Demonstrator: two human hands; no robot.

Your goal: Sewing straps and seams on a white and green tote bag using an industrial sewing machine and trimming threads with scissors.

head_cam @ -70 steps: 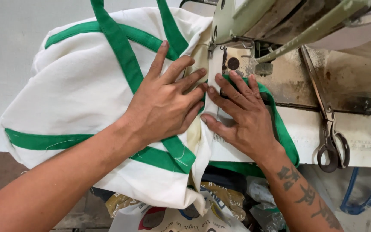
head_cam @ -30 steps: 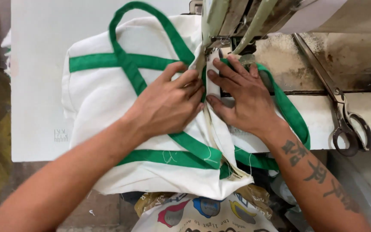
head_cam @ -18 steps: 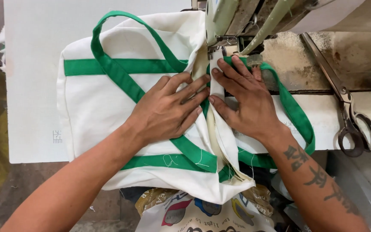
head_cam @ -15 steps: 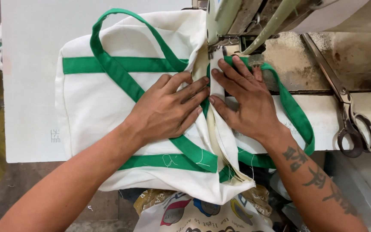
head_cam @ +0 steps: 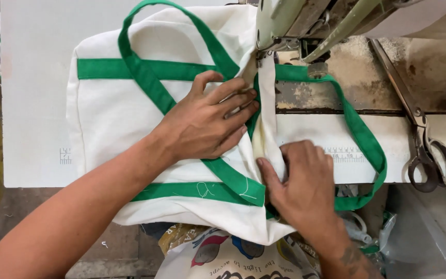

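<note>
The white table [head_cam: 32, 103] fills the upper left of the view and carries most of the work. On it lies a white cloth bag [head_cam: 114, 124] with green bands and green handles [head_cam: 140, 67]; its lower edge hangs over the front of the table. One green handle loop [head_cam: 362, 139] lies to the right of the bag, across the table and down over its edge. At the top, the pale green head of a sewing machine [head_cam: 285, 20] stands over the bag, and the folded white edge of the bag [head_cam: 267, 108] runs under its foot. The machine bed [head_cam: 347, 88] to the right is worn and dusty.

The left hand [head_cam: 207, 124] lies flat on the bag, its fingers spread and straight, pressing the cloth just left of the folded edge; it grasps nothing. The right hand [head_cam: 300, 191] is lower, near the front edge of the table, and its fingers [head_cam: 272, 175] pinch the folded white edge of the bag.

A pair of dark scissors [head_cam: 424, 144] lies on the table at the far right, well apart from both hands. Under the table a printed sack [head_cam: 223, 253] shows.
</note>
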